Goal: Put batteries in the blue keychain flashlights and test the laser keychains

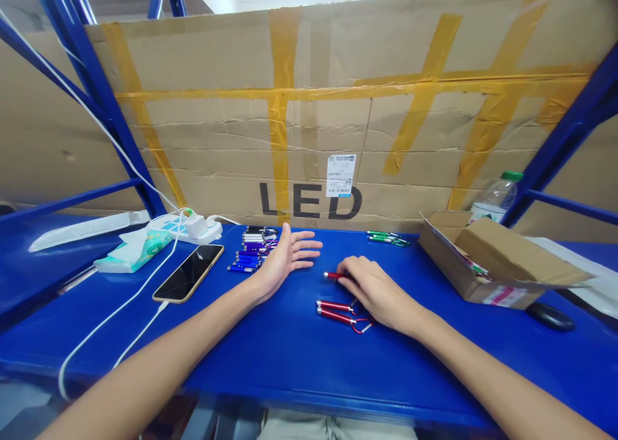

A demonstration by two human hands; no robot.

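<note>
Two hands low over blue surface [290, 356]: left hand [284, 256] open, palm up, empty, beside purple-and-blue keychain torches [253, 250]. Right hand [374, 292] pinching one red torch [333, 276]; two more [338, 312] beneath. Best lifted straight, clear of tangled clips.

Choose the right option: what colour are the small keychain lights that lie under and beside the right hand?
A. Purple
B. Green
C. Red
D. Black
C. The right hand rests on one of the red keychain lights, with two more beside it on the blue table; the green lights lie farther back, and the purple and blue row is by the open left hand.
</note>
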